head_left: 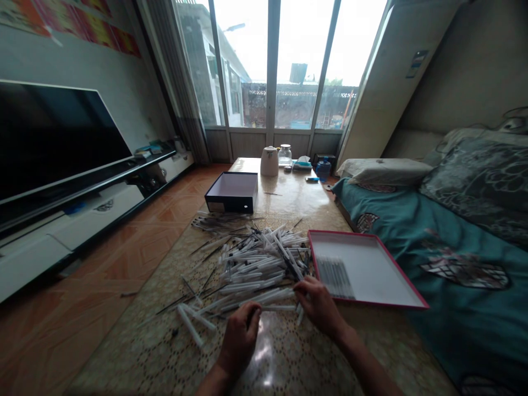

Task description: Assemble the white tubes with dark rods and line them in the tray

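My left hand is closed in a pinch at the near side of the pile. A whitish pen barrel extends rightward from its fingertips. My right hand is also closed, thumb and fingers together at the pile's right edge; what it holds, if anything, is hidden. Beyond both hands spreads a heap of translucent pen barrels mixed with dark, thin sticks that look like pen refills. Just right of my right hand, a shallow red-rimmed box lid contains a neat row of pens.
A dark open box stands behind the heap. Farther back on the patterned table are a kettle, a glass jar and a tissue pack. A sofa borders the right side.
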